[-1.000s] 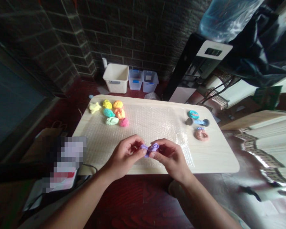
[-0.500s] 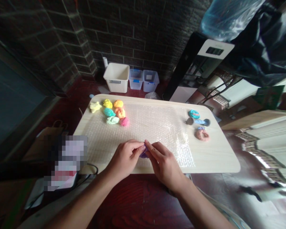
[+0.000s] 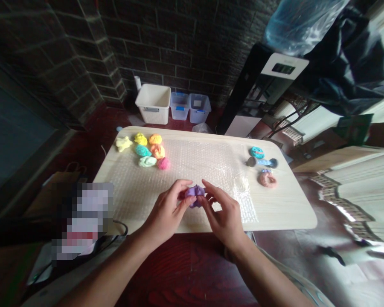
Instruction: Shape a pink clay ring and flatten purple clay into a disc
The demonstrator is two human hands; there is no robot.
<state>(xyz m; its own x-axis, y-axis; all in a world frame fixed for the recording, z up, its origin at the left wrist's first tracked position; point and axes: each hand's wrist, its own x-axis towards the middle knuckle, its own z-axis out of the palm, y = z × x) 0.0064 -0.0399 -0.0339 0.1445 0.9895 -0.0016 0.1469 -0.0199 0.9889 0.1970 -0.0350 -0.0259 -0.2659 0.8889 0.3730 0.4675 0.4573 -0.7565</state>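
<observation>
A lump of purple modelling clay (image 3: 195,192) is held between my two hands, over the near part of the table. My left hand (image 3: 170,205) grips its left side, the thumb on the near face. On the right side, my right hand (image 3: 223,212) pinches it with the thumb, its index finger raised along the far edge. The clay looks folded, with a crease down the middle; its underside is hidden. Below it lies a sheet of bubble wrap (image 3: 198,164).
Several coloured clay lumps, among them a pink one (image 3: 163,163) and a teal one (image 3: 142,150), lie at the table's back left. At the right are a blue-teal disc (image 3: 257,152), a dumbbell shape (image 3: 262,162) and a pinkish-brown ring (image 3: 268,179). Bins (image 3: 152,104) stand behind the table (image 3: 284,204).
My fingers have spread apart around the purple clay, so more of it shows. Before, both hands' fingertips were close together over it. The view has shifted slightly.
</observation>
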